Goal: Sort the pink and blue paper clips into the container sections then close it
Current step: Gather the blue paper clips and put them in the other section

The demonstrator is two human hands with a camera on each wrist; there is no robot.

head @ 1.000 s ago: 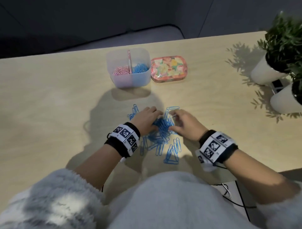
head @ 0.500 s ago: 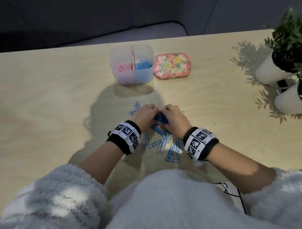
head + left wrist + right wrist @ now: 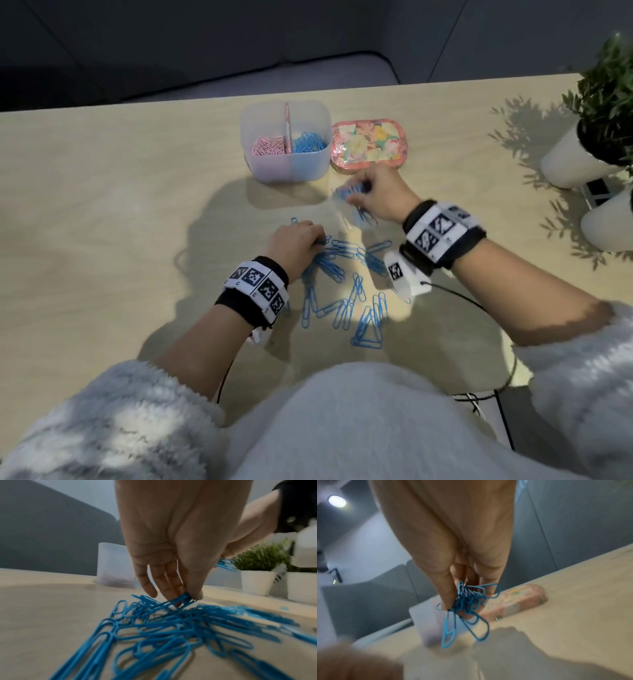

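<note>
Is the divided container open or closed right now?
Open. The container has no lid on; pink and blue clips show inside either side of its divider. The floral lid lies on the table beside it.

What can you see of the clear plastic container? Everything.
The container is a squarish tub of frosted, see-through plastic with rounded corners, standing upright and open on the table beyond the loose blue clips. A pink divider splits it: pink clips lie in the left section, blue clips in the right. The flowered lid lies close beside it on the right. Neither hand touches it.
</note>
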